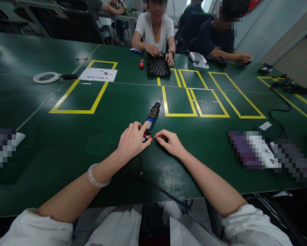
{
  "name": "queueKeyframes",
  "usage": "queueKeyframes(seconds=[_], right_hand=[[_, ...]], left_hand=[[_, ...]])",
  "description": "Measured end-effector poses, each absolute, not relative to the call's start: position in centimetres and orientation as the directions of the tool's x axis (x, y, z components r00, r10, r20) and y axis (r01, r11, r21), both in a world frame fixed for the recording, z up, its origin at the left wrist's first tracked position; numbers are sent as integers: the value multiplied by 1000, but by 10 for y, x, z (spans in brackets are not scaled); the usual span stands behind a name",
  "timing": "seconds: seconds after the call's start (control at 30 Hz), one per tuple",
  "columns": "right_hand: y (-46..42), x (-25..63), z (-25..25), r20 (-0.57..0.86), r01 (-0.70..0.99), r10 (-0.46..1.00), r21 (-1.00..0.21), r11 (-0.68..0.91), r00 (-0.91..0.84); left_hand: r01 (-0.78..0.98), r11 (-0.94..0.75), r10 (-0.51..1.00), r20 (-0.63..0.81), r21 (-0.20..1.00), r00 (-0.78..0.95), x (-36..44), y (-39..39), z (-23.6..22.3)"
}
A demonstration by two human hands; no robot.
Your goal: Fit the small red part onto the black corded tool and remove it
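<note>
An electric screwdriver (153,113) lies on the green table with its inner parts exposed. It has a black nose with a thin bit at the far end, a silver and blue middle, and small red and orange parts at the near end. My left hand (133,140) is closed over that near end, its fingers along the body and its thumb beside the red parts. Just to the right, my right hand (172,141) is in a pinch with its fingertips close to the red parts. Whatever may be between those fingertips is too small to make out. A black cord (158,188) runs toward the table's front edge.
Yellow tape rectangles (180,115) mark the green table (66,147). Across it, a person works at a black tray (158,66) beside a red object (141,63). A white cable coil (46,77) and a printed sheet (98,74) lie at left, a purple and white package (256,150) at right.
</note>
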State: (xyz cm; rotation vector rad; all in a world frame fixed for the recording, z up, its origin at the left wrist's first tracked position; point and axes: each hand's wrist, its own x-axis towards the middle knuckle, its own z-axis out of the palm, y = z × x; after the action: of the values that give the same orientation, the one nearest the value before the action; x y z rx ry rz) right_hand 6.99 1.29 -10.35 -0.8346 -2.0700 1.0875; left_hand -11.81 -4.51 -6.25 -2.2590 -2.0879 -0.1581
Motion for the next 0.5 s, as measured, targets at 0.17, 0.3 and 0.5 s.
queueKeyframes(seconds=[0.17, 0.3, 0.5], right_hand=[[15, 72, -104, 218, 238, 767, -869, 434, -603], [15, 72, -103, 207, 234, 768, -876, 421, -606], [15, 72, -101, 201, 233, 770, -881, 413, -606]], left_hand=[[999, -3, 996, 94, -50, 8, -150, -39, -60], [991, 115, 991, 72, -75, -110, -198, -32, -58], [946, 317, 948, 39, -67, -315, -278, -27, -56]])
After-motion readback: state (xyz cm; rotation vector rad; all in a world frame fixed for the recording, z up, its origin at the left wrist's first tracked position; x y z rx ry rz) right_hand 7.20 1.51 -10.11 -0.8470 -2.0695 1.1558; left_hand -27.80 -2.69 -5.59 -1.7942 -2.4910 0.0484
